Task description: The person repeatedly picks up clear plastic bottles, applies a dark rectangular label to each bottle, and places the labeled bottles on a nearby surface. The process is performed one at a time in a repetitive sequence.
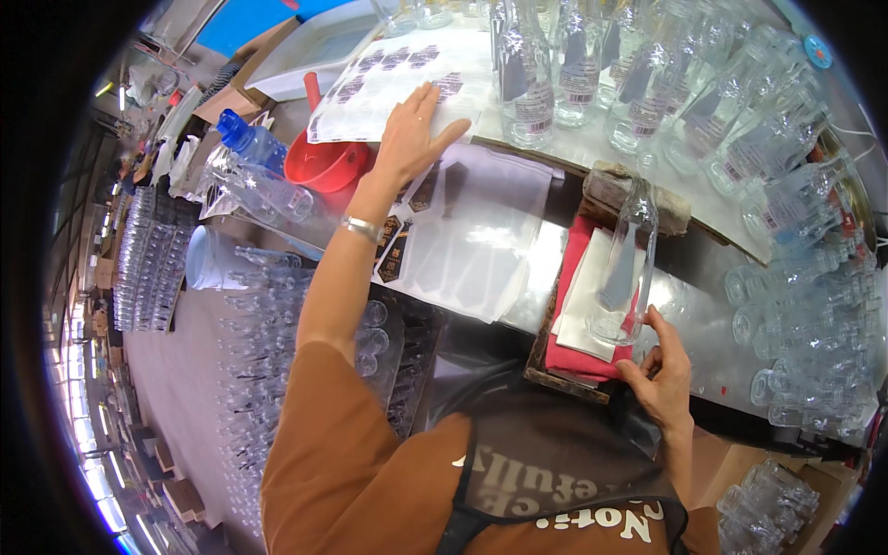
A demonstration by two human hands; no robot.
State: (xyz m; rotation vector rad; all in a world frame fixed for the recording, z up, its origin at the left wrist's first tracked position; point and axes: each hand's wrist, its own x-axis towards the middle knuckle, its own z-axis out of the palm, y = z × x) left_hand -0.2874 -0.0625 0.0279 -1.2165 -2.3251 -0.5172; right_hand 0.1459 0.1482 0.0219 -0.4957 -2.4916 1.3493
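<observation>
My left hand (418, 134) lies flat with fingers outstretched on a stack of white sheets printed with dark purple decals (388, 88). A clear glass bottle (622, 287) rests on its side on a wooden cradle (538, 356) padded with red cloth (566, 359) and a white pad (575, 319). Its neck leans on a rolled, worn cloth (606, 196) at the far end. Beside the bottle's base is my right hand (664, 377), thumb and index finger apart, other fingers curled, at the cradle's edge. Translucent backing sheets (481, 231) lie left of the cradle, over some black-and-orange decals (392, 250).
Several upright labelled bottles (527, 92) crowd the far table; more bottles (795, 314) lie stacked at right. At left are a red dipper (324, 165), a blue-capped water bottle (250, 139) and a white tray (310, 51). Racked bottles (264, 361) stand below left; a cardboard box (721, 462) holds bottles lower right.
</observation>
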